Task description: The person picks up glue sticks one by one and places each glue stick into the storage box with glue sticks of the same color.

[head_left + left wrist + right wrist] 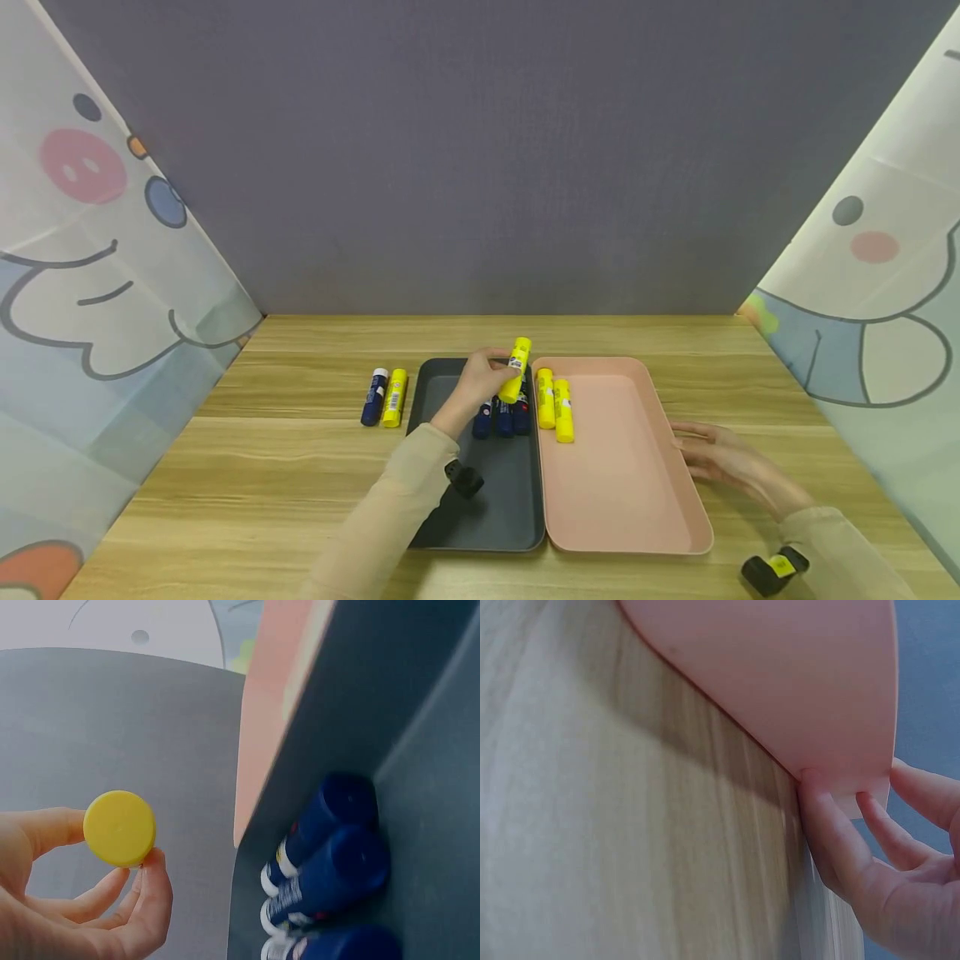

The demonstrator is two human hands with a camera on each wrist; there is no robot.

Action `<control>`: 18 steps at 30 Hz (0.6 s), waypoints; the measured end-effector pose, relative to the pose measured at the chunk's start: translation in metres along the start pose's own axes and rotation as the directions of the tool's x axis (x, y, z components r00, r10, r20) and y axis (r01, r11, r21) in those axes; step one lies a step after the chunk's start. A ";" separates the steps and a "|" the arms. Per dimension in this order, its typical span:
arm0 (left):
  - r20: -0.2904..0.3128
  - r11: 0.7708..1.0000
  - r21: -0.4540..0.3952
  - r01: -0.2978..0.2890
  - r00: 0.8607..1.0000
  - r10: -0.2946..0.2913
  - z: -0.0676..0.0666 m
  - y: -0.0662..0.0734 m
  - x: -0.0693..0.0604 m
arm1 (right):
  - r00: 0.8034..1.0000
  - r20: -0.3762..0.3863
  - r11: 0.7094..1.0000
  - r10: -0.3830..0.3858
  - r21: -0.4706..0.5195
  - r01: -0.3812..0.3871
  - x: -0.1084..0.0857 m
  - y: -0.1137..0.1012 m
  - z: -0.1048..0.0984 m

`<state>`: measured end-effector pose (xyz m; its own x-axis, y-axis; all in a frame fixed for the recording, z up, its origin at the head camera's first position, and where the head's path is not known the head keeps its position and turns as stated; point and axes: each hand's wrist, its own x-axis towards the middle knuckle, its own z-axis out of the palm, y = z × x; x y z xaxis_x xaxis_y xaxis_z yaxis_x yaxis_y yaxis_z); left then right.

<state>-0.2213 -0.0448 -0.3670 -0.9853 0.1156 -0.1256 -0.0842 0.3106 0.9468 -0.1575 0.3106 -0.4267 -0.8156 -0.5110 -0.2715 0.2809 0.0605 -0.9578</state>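
The left hand [480, 381] pinches a yellow glue stick [516, 371] above the upper right of the dark tray [480, 537]. In the left wrist view that stick [120, 829] shows its round end between thumb and fingertips. Beneath it, several dark blue sticks [482, 421] lie in the dark tray. Two yellow sticks [563, 412] lie at the left side of the pink tray [607, 500]. The right hand [716, 454] touches the pink tray's right outer wall; in the right wrist view its fingertips [810, 777] rest against that wall.
Left of the dark tray, a blue stick with a white end [374, 398] and a yellow stick [394, 398] lie side by side on the wooden table [247, 475]. The two trays stand next to each other. A grey panel [495, 167] rises behind, with printed cloths at both sides.
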 end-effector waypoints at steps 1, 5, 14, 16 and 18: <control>0.005 1.000 -0.007 0.000 1.000 0.001 0.002 0.001 0.000 | 1.000 0.001 1.000 0.000 0.000 0.000 0.000 0.000 0.000; 0.014 1.000 -0.028 0.012 1.000 -0.012 0.011 0.005 0.000 | 1.000 0.002 1.000 -0.003 0.003 0.003 0.000 0.001 0.000; 0.020 0.997 -0.070 0.036 0.999 -0.035 0.032 0.010 0.002 | 1.000 -0.009 1.000 0.001 0.004 -0.001 0.000 0.001 -0.001; 0.016 0.998 -0.059 0.036 0.999 -0.035 0.036 0.011 0.003 | 1.000 -0.007 1.000 -0.001 0.003 0.001 0.000 0.001 -0.001; 0.015 0.997 -0.058 0.041 0.999 -0.041 0.040 0.011 0.003 | 1.000 0.003 1.000 -0.007 0.012 0.007 0.000 0.002 -0.002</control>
<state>-0.2191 -0.0032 -0.3684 -0.9788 0.1169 -0.1683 -0.1334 0.2598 0.9564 -0.1578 0.3127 -0.4284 -0.8158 -0.5143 -0.2646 0.2815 0.0466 -0.9584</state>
